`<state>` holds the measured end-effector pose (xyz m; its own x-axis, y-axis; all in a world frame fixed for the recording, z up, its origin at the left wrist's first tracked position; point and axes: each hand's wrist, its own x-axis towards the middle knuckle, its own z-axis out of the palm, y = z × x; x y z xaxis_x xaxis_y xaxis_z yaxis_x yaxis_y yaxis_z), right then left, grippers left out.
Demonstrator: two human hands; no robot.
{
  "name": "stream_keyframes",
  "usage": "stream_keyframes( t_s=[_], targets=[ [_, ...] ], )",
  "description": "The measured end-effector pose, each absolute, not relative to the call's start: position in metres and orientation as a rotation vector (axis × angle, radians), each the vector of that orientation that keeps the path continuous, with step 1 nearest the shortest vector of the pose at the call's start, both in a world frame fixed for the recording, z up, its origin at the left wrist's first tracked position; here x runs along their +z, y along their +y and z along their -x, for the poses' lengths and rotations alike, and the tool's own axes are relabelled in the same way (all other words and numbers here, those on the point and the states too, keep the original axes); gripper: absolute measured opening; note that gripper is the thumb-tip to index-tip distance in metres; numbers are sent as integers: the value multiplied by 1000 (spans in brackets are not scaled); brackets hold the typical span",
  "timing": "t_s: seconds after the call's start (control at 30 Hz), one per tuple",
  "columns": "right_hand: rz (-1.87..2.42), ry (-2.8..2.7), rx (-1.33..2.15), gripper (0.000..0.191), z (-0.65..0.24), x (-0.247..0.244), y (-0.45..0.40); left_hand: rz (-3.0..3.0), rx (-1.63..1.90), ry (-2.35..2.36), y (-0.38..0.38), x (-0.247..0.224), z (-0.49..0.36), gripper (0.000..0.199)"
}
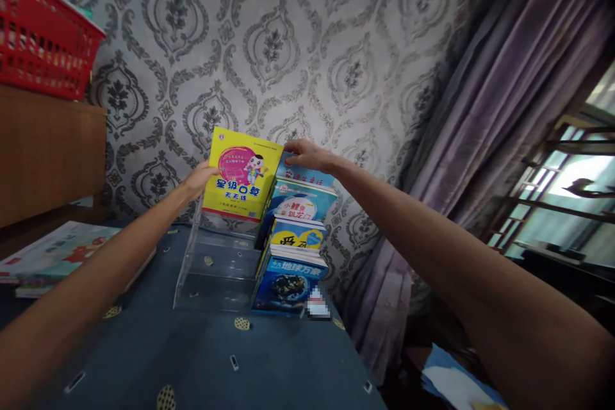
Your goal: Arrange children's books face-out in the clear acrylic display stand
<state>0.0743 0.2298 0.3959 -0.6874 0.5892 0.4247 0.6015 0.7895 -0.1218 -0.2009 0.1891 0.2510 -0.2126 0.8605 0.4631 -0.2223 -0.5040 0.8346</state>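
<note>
A yellow book (237, 173) with a pink circle and a cartoon child stands upright at the back left of a clear tiered rack (216, 272). My left hand (200, 179) grips its left edge, fingers partly hidden behind it. My right hand (307, 155) is closed at the top of a light-blue book (312, 173), beside the yellow book's upper right corner. In front of that, the rack's right side holds a teal book (300, 204), a blue-and-yellow book (298, 237) and a dark blue book (287, 288) in descending tiers.
Flat books (62, 253) lie on the dark patterned tablecloth (202, 359) at the left. A red basket (45, 32) sits on a wooden cabinet (48, 147). Wallpaper rises behind the rack; a purple curtain (480, 102) hangs at the right.
</note>
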Motion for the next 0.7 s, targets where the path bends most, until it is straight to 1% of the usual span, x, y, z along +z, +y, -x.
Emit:
stream_keyframes(
  t_s=[0.2,0.33,0.47,0.7],
  targets=[
    [853,-2542,-61,29,-73,395,234,-1320,1792,817,190,250,203,38],
    [809,-2533,8,31,-72,393,233,-1334,1784,822,191,249,205,39],
    [812,-2511,70,26,-68,392,230,-1347,1779,837,194,248,208,37],
    [931,-2455,-189,19,-57,389,226,-1320,1826,813,199,247,211,34]
  ],
)
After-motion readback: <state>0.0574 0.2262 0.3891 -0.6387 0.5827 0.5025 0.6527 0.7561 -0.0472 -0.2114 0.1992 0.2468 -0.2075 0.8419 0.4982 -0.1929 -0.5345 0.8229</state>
